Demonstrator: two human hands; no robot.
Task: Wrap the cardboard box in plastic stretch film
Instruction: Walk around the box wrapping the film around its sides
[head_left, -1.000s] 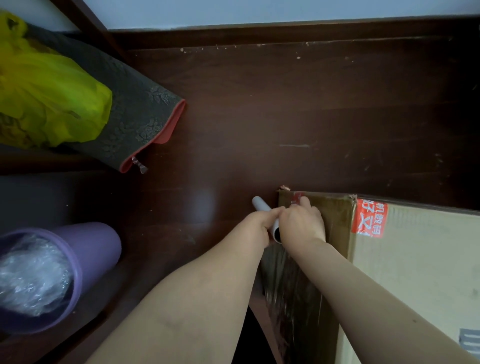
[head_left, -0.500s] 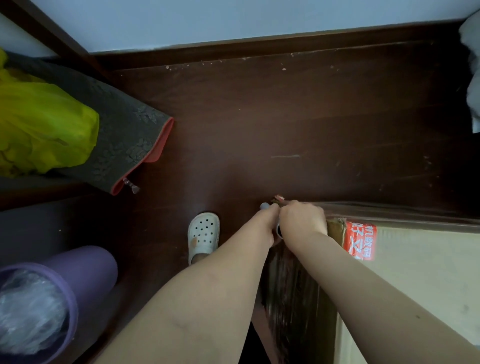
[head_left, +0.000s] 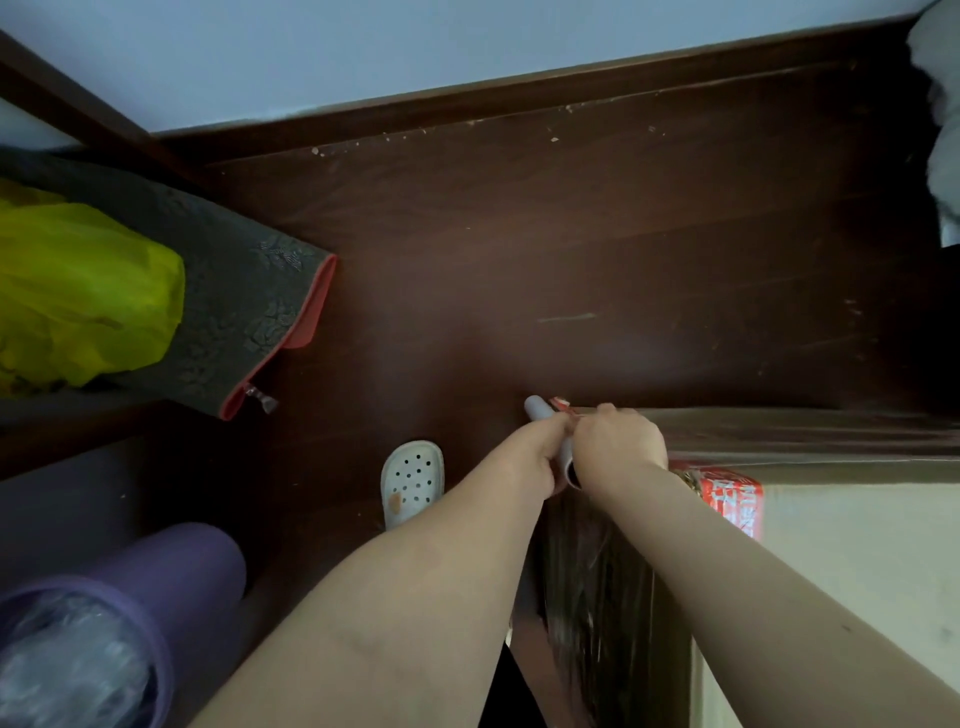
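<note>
Mid-wrap: left hand (head_left: 540, 460) and right hand (head_left: 621, 441) grip film roll (head_left: 536, 406) at cardboard box (head_left: 857, 571) corner, centre frame. Next likely: round that corner, keeping tension.

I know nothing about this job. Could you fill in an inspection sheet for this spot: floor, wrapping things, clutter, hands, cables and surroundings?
Surface: dark wooden floor, scuffed, pale specks by the skirting board.
Job's things: cardboard box at right, shiny stretch film over its two visible sides; film roll at its far-left corner.
Clutter: white clog; purple rolled mat; yellow-green bag on a grey zip bag.
Grips: left hand and right hand both hold the film roll.
Cables: nothing seen.
Surroundings: pale wall; white object at right edge, unidentifiable.
</note>
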